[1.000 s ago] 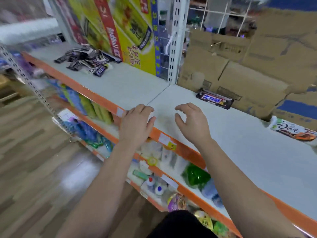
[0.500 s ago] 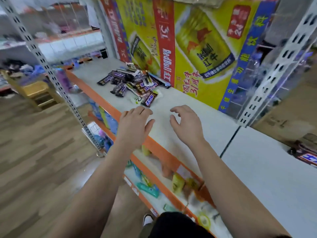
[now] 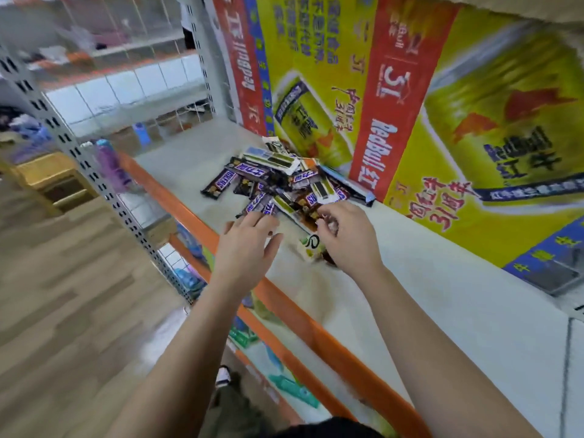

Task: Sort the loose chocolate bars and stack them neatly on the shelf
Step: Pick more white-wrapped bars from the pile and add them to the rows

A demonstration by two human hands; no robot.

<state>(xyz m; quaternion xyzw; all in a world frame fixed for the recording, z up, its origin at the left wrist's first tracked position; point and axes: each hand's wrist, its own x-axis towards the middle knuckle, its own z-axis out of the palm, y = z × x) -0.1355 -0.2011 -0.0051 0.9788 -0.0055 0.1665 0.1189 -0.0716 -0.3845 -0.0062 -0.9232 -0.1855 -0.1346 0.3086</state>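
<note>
Head view looks down on a loose heap of dark-wrapped chocolate bars point(image 3: 278, 181) lying on a pale grey metal shelf with an orange front edge point(image 3: 316, 330), against the far backing. Several wrappers carry a blue-and-white logo that reads as Snickers, though blur makes the letters hard to read; others are white with dark panels. Behind the heap stands a yellow and red cardboard drinks carton point(image 3: 410, 121) printed "RedBull" and "31", turned sideways. The left hand point(image 3: 249, 245) hovers flat, fingers spread, at the near edge of the heap. The right hand point(image 3: 346, 238) is curled, fingertips pinching a bar's edge, and hides part of a white-and-green wrapper point(image 3: 311, 248) beneath it. Wood-pattern flooring point(image 3: 63, 295) lies to the left, blurred.
</note>
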